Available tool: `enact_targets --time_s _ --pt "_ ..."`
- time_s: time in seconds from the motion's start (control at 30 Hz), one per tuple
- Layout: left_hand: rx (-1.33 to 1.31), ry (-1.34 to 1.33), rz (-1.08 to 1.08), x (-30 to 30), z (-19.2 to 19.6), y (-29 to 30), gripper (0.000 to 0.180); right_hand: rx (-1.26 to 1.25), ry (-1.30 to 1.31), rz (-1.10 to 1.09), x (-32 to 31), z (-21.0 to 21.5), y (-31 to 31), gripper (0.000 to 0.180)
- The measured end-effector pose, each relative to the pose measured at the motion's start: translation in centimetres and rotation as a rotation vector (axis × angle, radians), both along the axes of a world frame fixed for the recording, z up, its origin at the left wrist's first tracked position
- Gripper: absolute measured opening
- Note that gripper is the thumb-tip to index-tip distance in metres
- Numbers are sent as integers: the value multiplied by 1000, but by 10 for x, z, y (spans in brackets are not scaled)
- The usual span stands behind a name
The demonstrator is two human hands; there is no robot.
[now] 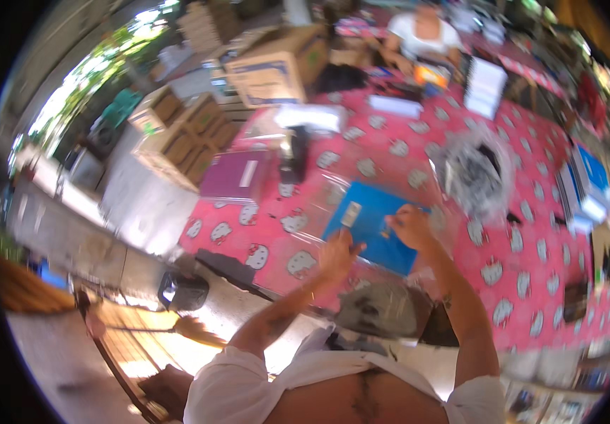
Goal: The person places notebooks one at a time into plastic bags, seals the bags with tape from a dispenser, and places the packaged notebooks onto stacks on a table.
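Blue notebook (374, 205): near front edge of table (506, 290)
Left hand (340, 256): at notebook's near-left corner
Right hand (409, 225): over notebook's right half
Grip: blurred, cannot tell for either

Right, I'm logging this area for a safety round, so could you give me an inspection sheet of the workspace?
Surface: table covered with a pink patterned cloth.
Job's things: flat blue item, perhaps a notebook or folder; clear plastic shows beside it.
Clutter: purple book, black object, plastic-wrapped bundle, blue-and-white stack.
Hands: left hand at the blue item's near edge, right hand over its right part; blur hides their exact grip.
Cables: nothing seen.
Surroundings: cardboard boxes at upper left, broom at lower left, another person across the table.
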State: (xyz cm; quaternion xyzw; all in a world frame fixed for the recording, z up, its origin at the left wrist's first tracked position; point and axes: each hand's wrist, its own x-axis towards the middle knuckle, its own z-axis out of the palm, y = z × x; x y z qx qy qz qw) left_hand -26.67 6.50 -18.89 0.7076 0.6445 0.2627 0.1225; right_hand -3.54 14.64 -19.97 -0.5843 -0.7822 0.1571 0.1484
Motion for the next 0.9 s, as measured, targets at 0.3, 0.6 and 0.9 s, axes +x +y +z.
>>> enact_targets --time_s 0.3,0.6,0.9 --pt "-221 -913 404 23 -58 -25 42 -560 282 158 50 24 80 39" --pt "-152 -720 -125 -72 -56 74 46 -375 1011 -404 -3 -32 -102 51" --pt "-224 -56 -555 -154 -40 -75 91 9 121 63 -37 -34 -258 108"
